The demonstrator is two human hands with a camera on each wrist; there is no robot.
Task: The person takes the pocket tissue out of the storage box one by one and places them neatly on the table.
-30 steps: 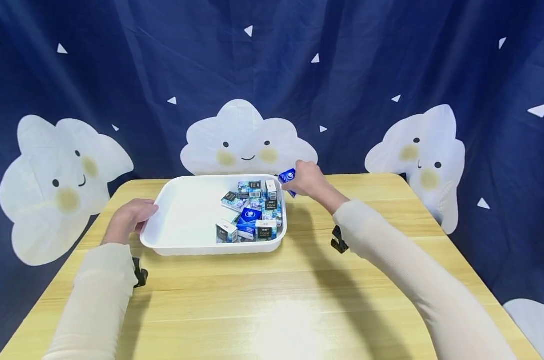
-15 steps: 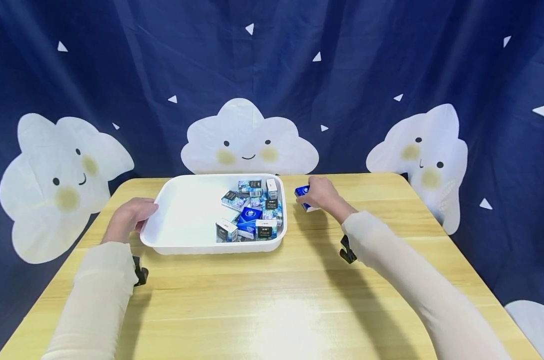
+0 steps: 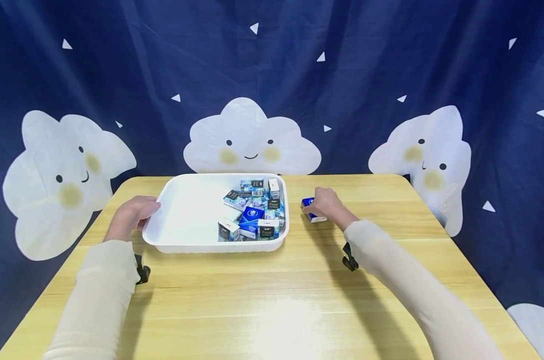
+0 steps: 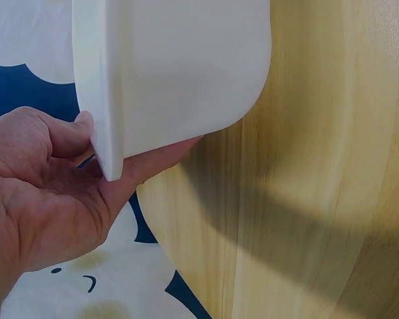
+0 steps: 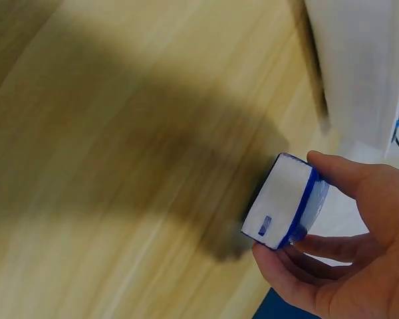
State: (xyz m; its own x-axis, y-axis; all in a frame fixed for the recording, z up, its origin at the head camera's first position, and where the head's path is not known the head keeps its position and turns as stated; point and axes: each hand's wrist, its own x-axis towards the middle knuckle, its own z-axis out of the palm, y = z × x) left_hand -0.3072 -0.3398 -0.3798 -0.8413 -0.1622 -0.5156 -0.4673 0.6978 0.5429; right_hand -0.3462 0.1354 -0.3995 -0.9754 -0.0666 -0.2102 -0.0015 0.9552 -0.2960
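A right hand (image 3: 329, 204) pinches a blue packet (image 5: 282, 199), long axis running near-to-far, logo up; the left hand (image 3: 134, 214) grips a white tray (image 3: 188, 212).

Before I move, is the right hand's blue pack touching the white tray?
Apart: the head view shows a strip of tabletop between the blue pack and white tray.

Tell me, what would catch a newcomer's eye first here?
Probably the navy curtain behind the wooden table, with its smiling white clouds. Next, the white tray, held at its left end by the left hand, small packs crowding its right end. Right of the tray, the right hand pinches a blue-and-white pack.
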